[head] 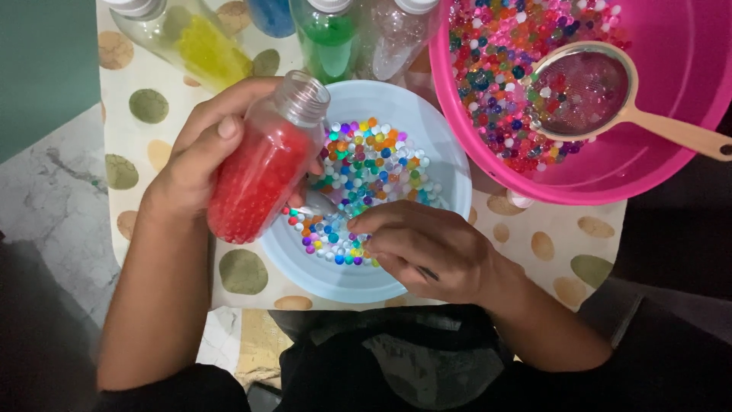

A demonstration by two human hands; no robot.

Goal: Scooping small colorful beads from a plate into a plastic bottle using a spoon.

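Observation:
My left hand (200, 152) holds a clear plastic bottle (263, 160) tilted over the pale blue bowl (450, 164); the bottle is open at the top and mostly filled with red beads. The bowl holds many small beads of mixed colours (366, 175). My right hand (423, 248) rests on the bowl's near rim, fingers pinched around a thin dark tool that points at the beads; its tip is hard to make out.
A pink basin (671, 114) at the upper right holds mixed beads and a strainer (583, 91) with a tan handle. Bottles of yellow (200, 47), blue (271, 15), green (329, 42) and clear (396, 38) beads lie at the top. A spotted cloth (557, 244) covers the surface.

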